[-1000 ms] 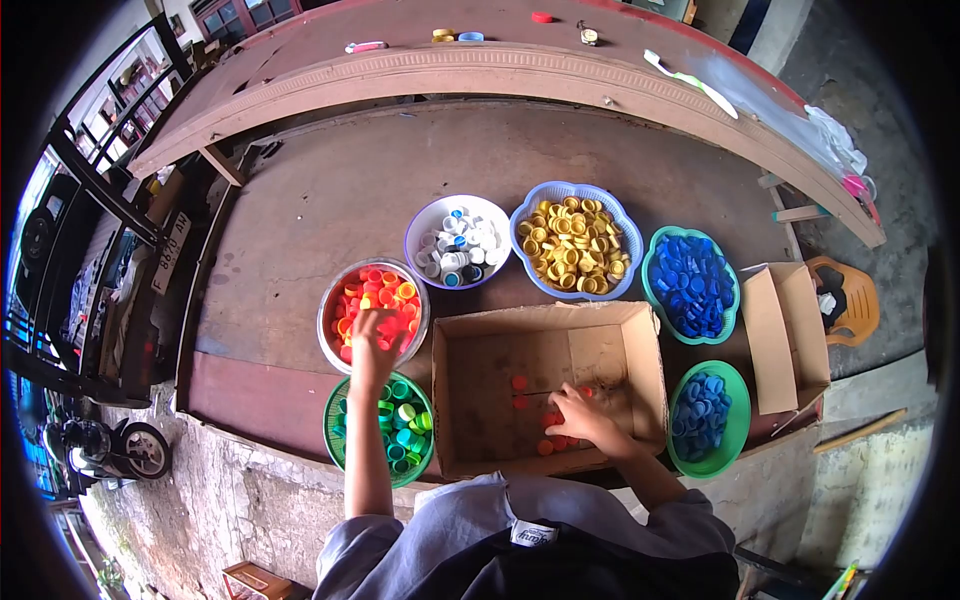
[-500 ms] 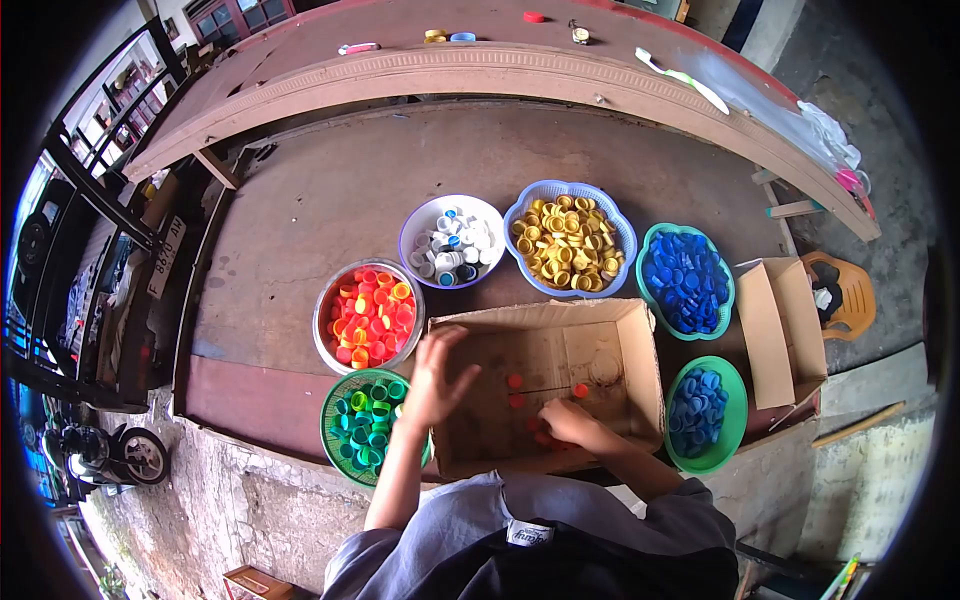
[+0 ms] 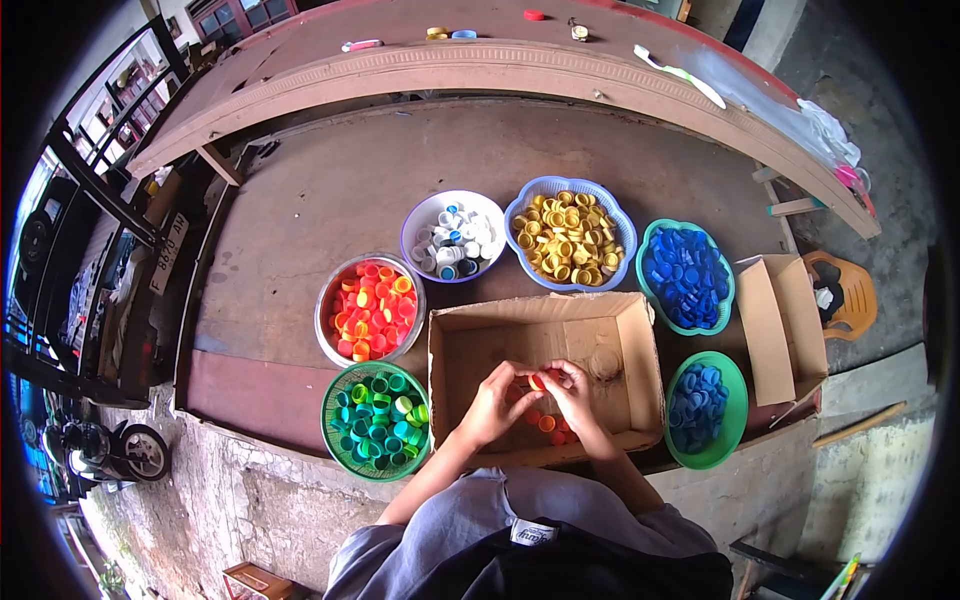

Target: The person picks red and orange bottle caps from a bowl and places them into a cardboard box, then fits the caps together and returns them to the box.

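In front of me is a cardboard box with several red and orange bottle caps loose on its floor. My right hand is over the box, its fingers pinching a red bottle cap. Close beside it is my left hand, thumb and fingers apart, with its fingertips near that cap. Whether the left fingertips touch the cap is hard to make out. Left of the box are a green basket of green caps and a metal bowl of red and orange caps.
Behind the box stand a white bowl of white caps and a blue-violet basket of yellow caps. To the right are a teal basket of dark blue caps, a green bowl of blue caps and another cardboard box. A wooden bench spans the back.
My left hand has moved from the box's left edge to its middle. My right hand has lifted from the box floor with a red bottle cap and come close to the left.
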A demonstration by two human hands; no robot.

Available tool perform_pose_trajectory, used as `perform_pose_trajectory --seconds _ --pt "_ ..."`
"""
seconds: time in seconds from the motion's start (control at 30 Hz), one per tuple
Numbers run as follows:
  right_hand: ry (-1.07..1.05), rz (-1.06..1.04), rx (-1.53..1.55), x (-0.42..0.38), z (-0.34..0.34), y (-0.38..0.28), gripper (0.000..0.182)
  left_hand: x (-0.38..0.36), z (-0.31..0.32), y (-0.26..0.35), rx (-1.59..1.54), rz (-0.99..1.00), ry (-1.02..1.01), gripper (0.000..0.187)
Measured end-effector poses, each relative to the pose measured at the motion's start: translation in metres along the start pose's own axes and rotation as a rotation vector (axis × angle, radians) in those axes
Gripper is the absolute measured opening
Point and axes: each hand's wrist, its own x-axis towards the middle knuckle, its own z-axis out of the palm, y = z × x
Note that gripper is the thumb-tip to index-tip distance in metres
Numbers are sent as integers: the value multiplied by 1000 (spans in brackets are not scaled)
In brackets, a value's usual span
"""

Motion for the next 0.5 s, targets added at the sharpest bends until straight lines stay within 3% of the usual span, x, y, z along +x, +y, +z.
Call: perform_pose_trajectory --seconds 0.13,0.23,0.3,0.37,0.5 --pt "16 199 228 -5 13 -9 15 0 -24 -1 131 125 96 26" --pt "-17 202 242 -5 9 8 23 2 -65 -5 228 74 360 27" --pt "-32 302 258 -4 9 3 32 7 -105 -15 494 171 502 26" --pt "-32 314 359 -3 9 -1 35 8 -134 -38 537 -4 617 27" --pt "-79 343 537 2 13 -14 52 0 -149 -65 788 -104 503 76"
